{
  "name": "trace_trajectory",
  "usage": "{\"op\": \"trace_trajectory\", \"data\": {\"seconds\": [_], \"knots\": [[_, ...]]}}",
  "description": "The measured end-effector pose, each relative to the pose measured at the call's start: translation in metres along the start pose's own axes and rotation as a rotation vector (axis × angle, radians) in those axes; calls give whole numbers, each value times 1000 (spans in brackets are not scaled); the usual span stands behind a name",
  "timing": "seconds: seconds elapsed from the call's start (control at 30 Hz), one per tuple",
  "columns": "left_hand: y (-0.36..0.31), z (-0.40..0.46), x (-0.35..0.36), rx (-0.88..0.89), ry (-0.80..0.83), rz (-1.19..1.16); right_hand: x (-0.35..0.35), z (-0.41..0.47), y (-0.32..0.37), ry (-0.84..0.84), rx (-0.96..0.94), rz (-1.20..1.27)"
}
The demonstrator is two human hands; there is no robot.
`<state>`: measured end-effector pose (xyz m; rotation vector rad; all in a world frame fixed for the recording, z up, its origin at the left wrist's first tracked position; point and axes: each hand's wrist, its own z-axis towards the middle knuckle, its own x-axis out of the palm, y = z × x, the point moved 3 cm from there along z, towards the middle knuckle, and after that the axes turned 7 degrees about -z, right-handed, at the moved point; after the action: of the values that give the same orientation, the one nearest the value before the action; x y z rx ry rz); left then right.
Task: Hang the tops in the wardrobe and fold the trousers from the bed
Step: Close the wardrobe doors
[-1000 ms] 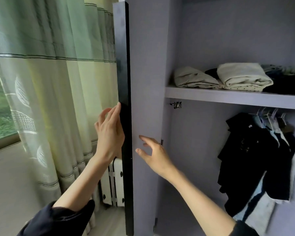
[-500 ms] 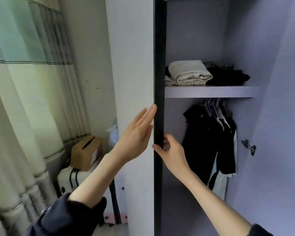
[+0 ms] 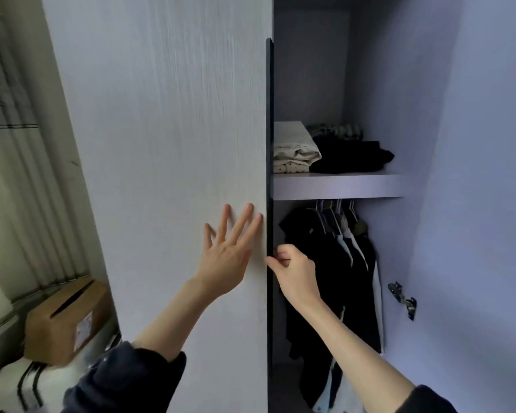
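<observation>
The white wardrobe door [image 3: 167, 144] fills the middle of the view, swung partway across the opening. My left hand [image 3: 230, 251] lies flat on its outer face with fingers spread. My right hand [image 3: 295, 269] curls its fingers round the door's dark edge [image 3: 270, 144] from the inside. Behind it, dark tops [image 3: 334, 281] hang on hangers under the shelf [image 3: 337, 186]. Folded cream trousers [image 3: 295, 147] and folded dark clothes [image 3: 352, 156] lie on that shelf.
The other wardrobe door [image 3: 483, 204] stands open at the right, with a metal hinge [image 3: 402, 299] on it. At the lower left a cardboard box [image 3: 63, 320] sits on a white suitcase [image 3: 27, 386], with curtains [image 3: 18, 144] behind.
The left door has swung towards the wardrobe opening and now hides the left part of the shelf. My left hand went from the door's edge onto its outer face.
</observation>
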<state>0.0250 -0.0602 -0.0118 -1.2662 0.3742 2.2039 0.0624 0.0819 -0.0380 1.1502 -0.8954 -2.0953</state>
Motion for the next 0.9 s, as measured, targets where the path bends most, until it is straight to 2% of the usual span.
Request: {"op": "trace_trajectory", "data": {"seconds": [0.17, 0.37, 0.5, 0.7, 0.9], "knots": [[9, 39, 28, -92, -21, 110, 9, 55, -14, 31, 7, -76], [30, 58, 53, -119, 10, 238, 23, 88, -35, 197, 47, -11], [32, 61, 60, -132, -14, 283, 29, 98, -42, 231, 55, 35], [31, 62, 54, -130, 73, 238, 20, 93, -43, 286, 78, 79], [19, 38, 38, -172, 253, -3, -23, 47, -48, 246, 89, 49]]}}
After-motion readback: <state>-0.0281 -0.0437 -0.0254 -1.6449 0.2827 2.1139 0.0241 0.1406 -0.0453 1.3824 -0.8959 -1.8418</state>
